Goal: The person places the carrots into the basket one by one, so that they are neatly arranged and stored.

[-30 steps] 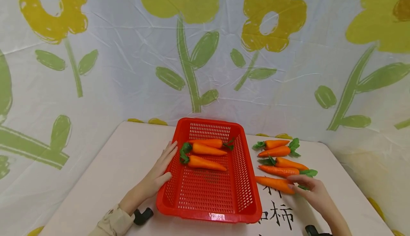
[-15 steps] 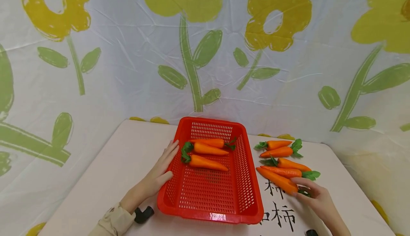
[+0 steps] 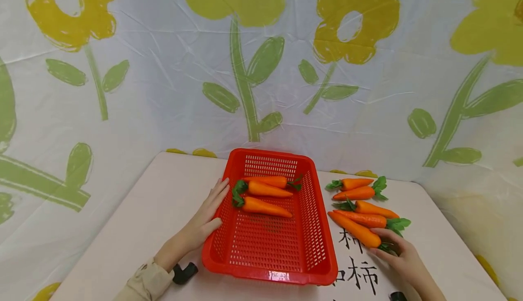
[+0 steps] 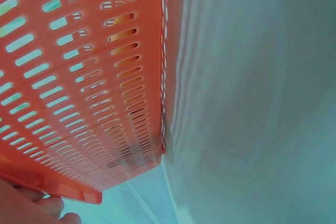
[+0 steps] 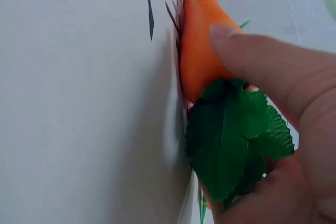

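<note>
A red plastic basket with slotted walls holds three orange carrots with green tops. Against its left rim rests my left hand, fingers extended along the edge and thumb apart from them. The left wrist view shows the basket's outer wall and fingertips beside the rim. To the right of the basket, my right hand pinches a carrot near its leafy end. In the right wrist view the thumb lies on that carrot, with its cloth-like leaves below. Its body lies close to the tablecloth.
Several more carrots lie in a group right of the basket, beyond the pinched one. Black brush characters mark the pale tablecloth. A flower-printed cloth hangs behind and at both sides.
My right hand has turned the pinched carrot, so its tip now points farther back, close beside the neighbouring carrot. My left hand has stayed at the basket's rim.
</note>
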### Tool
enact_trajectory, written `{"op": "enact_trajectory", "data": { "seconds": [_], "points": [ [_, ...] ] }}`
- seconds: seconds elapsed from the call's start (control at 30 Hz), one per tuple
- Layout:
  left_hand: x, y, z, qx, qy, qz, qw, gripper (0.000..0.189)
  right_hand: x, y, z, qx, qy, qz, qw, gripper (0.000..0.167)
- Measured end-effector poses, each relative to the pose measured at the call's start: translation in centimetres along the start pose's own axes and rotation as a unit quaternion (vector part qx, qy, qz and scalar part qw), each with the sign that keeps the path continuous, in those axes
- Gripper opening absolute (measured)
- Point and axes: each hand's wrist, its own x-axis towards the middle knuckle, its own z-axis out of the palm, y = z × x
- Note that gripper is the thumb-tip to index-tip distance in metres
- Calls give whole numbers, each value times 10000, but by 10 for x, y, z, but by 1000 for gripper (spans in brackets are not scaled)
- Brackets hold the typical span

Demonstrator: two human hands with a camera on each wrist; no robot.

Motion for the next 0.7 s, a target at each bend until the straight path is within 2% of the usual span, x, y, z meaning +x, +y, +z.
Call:
{"op": "enact_trajectory", "data": {
  "seconds": [0.2,0.47,0.7],
  "points": [
    [0,2,0,-27,48,88,9999,80,1,-1,0,-33,-79,60,9999,46],
    [0,0,1,-41,66,75,9999,80,-1,0,-3,-487,-43,144,9987,50],
    [-1,0,1,-18,70,-5,10000,80,0,-3,-3,-490,-20,173,9986,49]
  ]
}}
